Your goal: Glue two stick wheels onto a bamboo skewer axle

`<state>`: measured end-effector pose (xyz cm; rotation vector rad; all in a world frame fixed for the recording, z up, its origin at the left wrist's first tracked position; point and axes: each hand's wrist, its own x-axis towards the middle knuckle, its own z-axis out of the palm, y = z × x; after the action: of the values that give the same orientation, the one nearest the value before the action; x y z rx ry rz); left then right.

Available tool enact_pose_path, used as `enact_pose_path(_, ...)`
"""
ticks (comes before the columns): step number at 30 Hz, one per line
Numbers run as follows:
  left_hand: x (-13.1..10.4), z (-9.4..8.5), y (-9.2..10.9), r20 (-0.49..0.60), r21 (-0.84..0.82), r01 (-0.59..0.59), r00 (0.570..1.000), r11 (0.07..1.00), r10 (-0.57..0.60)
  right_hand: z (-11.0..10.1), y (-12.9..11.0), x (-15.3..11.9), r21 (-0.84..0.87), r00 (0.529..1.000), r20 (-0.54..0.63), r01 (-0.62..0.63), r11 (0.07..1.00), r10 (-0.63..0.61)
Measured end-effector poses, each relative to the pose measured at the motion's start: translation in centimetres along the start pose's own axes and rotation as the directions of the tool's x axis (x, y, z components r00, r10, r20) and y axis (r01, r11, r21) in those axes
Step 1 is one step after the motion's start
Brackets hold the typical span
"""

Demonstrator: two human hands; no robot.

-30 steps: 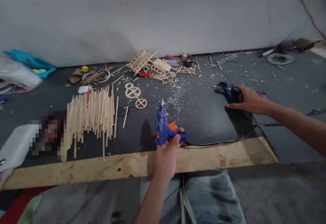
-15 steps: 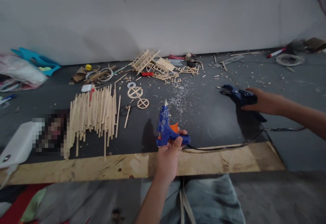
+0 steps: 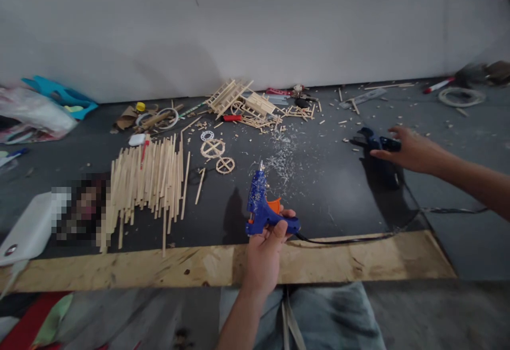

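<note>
A blue hot glue gun (image 3: 257, 193) with an orange trigger is gripped by its handle in my left hand (image 3: 265, 257). White glue strands cling to its barrel, and the metal nozzle points away from me. Farther right, a dark-blue hand tool (image 3: 382, 161) with a jaw-like end lies on the dark tabletop; its exact kind is unclear. Over it is my right hand (image 3: 410, 151), thumb and fingers apart. Whether its fingertips still touch the tool I cannot tell. Two wheel-shaped stick frames (image 3: 213, 148) lie left of the glue gun's nozzle.
Many thin wooden sticks (image 3: 147, 180) are laid side by side at left. Stick-built structures (image 3: 239, 100) stand near the wall among offcuts. Glue strands (image 3: 281, 153) litter the middle. A black cord (image 3: 350, 242) runs right from the glue gun. A white power bank (image 3: 27, 228) sits far left.
The dark-blue tool has turned and come down onto the tabletop at right. My right hand has loosened from around it, its fingers spreading. My left hand keeps hold of the glue gun.
</note>
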<state>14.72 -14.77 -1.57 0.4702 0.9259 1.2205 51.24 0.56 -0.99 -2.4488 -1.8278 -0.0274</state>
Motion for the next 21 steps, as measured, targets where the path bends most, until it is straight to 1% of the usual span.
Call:
enact_pose_path(2, 0.0, -0.1, -0.2, -0.007, 0.032, -0.001, 1.0, 0.999, 0.001, -0.5, -1.6, 0.7, 0.026, 0.992, 0.02, 0.126, 0.992, -0.127)
enact_pose_path(4, -0.1, -0.1, -0.3, -0.017, 0.063, 0.001, 1.0, 0.998, 0.0, -1.1, -3.9, 1.6, 0.082, 0.975, -0.007, 0.221, 0.972, -0.221)
enact_pose_path(5, -0.1, -0.1, -0.3, -0.021, 0.074, 0.002, 1.0, 0.997, 0.0, -1.3, -5.2, 2.1, 0.124, 0.962, 0.0, 0.271, 0.954, -0.274)
enact_pose_path(7, -0.1, -0.2, -0.3, -0.024, 0.089, 0.005, 1.0, 0.996, -0.003, -1.5, -8.0, 3.2, 0.16, 0.946, 0.011, 0.318, 0.935, -0.324)
enact_pose_path(11, -0.2, -0.2, -0.1, -0.038, 0.113, -0.007, 0.999, 0.994, 0.012, -0.8, -13.6, 5.3, 0.215, 0.934, 0.035, 0.34, 0.915, -0.355)
enact_pose_path(14, -0.1, -0.2, 0.0, -0.044, 0.157, 0.0, 0.999, 0.988, 0.007, 0.2, -16.9, 6.9, 0.229, 0.944, 0.031, 0.313, 0.922, -0.328)
enact_pose_path(18, 0.0, -0.2, 0.1, -0.068, 0.175, 0.013, 0.998, 0.984, -0.001, 1.5, -20.0, 8.7, 0.21, 0.952, 0.006, 0.297, 0.931, -0.305)
enact_pose_path(21, 0.0, 0.0, 0.2, -0.122, 0.188, 0.014, 0.992, 0.982, 0.009, 2.3, -21.2, 9.8, 0.184, 0.948, 0.018, 0.308, 0.933, -0.317)
